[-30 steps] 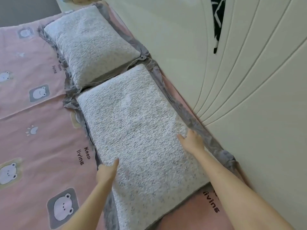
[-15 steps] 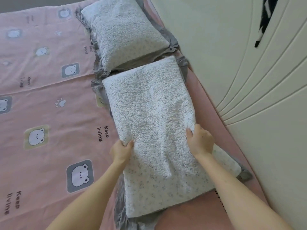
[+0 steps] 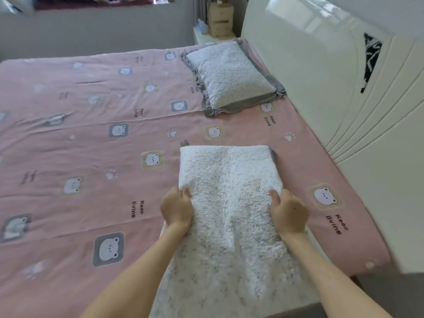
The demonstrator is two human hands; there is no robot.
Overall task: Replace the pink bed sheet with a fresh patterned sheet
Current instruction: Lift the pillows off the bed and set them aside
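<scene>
Pink bed sheet (image 3: pixel 91 157), smooth and faintly creased, printed with square bear faces, lies spread flat over the bed, one edge running along the ribbed cream headboard (image 3: pixel 321 88). Left hand (image 3: pixel 176 208) and right hand (image 3: pixel 289 213) each grip a long side of a nubbly white rectangular pillow (image 3: pixel 229 237), fingers curled into it, its long axis parallel to the headboard. A second, grey-frilled pillow (image 3: pixel 229 76) lies just beside the headboard.

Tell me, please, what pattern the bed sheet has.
The sheet is pink with bear faces and paw prints; head view.
</scene>
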